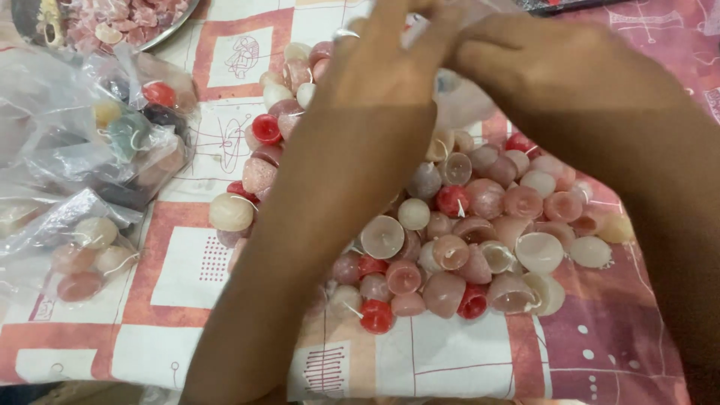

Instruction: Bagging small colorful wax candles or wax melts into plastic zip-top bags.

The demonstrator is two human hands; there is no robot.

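Heaped pink, white, red wax candles [450, 240] on tablecloth

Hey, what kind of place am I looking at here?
Probably a home craft table where small candles are packed. A heap of dome-shaped wax candles lies on a patterned tablecloth, with clear plastic bags of candles to the left, and both hands meeting above the heap.
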